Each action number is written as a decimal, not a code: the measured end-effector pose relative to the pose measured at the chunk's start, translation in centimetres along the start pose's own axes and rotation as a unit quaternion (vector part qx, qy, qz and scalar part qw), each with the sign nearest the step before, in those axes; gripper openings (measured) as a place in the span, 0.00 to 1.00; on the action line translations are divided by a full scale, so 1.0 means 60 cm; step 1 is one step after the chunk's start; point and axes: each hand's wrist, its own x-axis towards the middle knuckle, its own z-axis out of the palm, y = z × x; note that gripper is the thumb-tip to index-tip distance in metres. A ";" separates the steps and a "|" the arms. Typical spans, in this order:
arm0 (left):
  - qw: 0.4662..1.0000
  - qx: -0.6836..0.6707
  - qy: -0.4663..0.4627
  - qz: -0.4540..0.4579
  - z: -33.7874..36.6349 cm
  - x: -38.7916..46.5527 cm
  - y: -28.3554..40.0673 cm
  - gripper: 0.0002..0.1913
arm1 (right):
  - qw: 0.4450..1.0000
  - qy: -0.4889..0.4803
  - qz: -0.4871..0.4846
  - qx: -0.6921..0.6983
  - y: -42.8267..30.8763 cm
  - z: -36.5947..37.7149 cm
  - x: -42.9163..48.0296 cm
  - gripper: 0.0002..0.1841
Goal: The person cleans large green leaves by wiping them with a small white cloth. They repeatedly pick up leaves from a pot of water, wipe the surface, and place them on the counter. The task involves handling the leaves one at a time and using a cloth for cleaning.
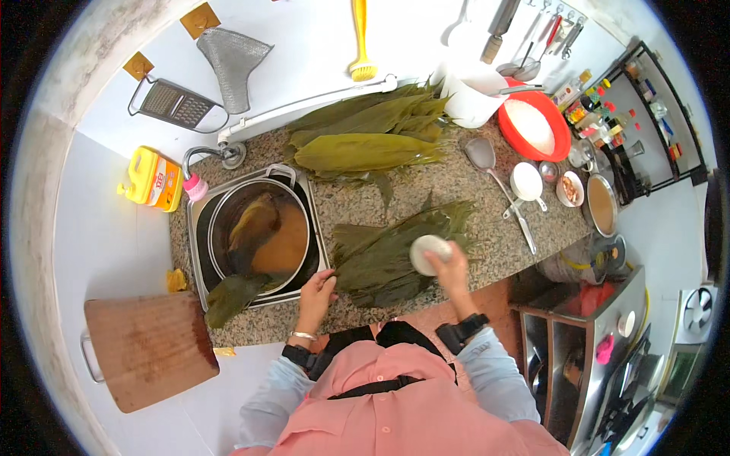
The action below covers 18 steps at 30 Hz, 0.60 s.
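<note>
Long dark green leaves (376, 256) lie in a flat pile on the speckled stone counter (353, 205). At the pile's left end, the fingertips of my left hand (317, 297) pinch the leaf ends. My right hand (451, 271) grips a round, pale pad (429, 255), slightly blurred, over the right part of the pile. Left of them, a large metal pot (285, 228) with brown liquid and soaking leaves stands in the sink (319, 251). One leaf bundle (234, 299) hangs over its rim. More leaves (365, 149), greener on top, are heaped along the wall.
A metal spatula (502, 185) lies at the right, near a white cup (526, 181), a red basin (562, 134) of white grains, and small bowls. A faucet (199, 153) and yellow jug (151, 179) are at the left. A wooden cutting board (151, 350) stands lower left.
</note>
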 end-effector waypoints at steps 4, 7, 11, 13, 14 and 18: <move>0.998 -0.013 0.030 -0.050 0.015 0.001 0.001 0.13 | 0.979 -0.197 0.030 0.038 -0.035 0.137 -0.049 0.14; 0.996 0.006 0.024 -0.087 0.004 0.004 -0.013 0.13 | 0.960 -0.198 -0.139 -0.139 -0.037 0.202 -0.067 0.13; 0.999 0.005 0.035 -0.014 -0.010 -0.003 -0.030 0.11 | 0.941 -0.102 -0.221 -0.235 0.012 0.167 -0.027 0.10; 0.998 -0.028 0.050 0.005 -0.010 -0.008 -0.011 0.10 | 0.942 -0.058 -0.174 -0.281 0.022 0.111 -0.001 0.09; 0.999 -0.020 0.049 0.009 -0.007 -0.008 0.003 0.10 | 0.935 -0.016 -0.162 -0.314 0.054 0.079 0.012 0.09; 0.997 -0.059 0.036 0.042 -0.006 0.000 0.069 0.10 | 0.944 0.030 -0.043 -0.325 0.082 -0.033 0.028 0.12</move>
